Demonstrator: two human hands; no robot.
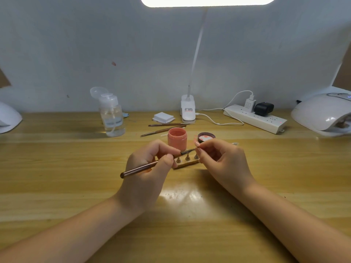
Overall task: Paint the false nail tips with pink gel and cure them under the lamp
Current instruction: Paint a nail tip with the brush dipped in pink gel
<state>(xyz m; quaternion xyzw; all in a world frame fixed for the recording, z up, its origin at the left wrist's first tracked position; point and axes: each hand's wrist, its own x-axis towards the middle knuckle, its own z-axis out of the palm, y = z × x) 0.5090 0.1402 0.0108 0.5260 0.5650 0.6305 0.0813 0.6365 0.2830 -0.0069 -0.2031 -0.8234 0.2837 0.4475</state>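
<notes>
We're gripping the brush (144,168) in our left hand (150,168), right hand (222,160) pinching a nail tip (197,144) above the holder (187,163). Gel jar (177,138) sitting open behind; risking smearing fingertips or dropping the tip.

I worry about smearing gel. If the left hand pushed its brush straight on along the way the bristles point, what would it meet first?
Most likely the false nail tip pinched by the right hand: the brush in the left hand aims right at it, bristles about touching. Depth is hard to judge.
</notes>
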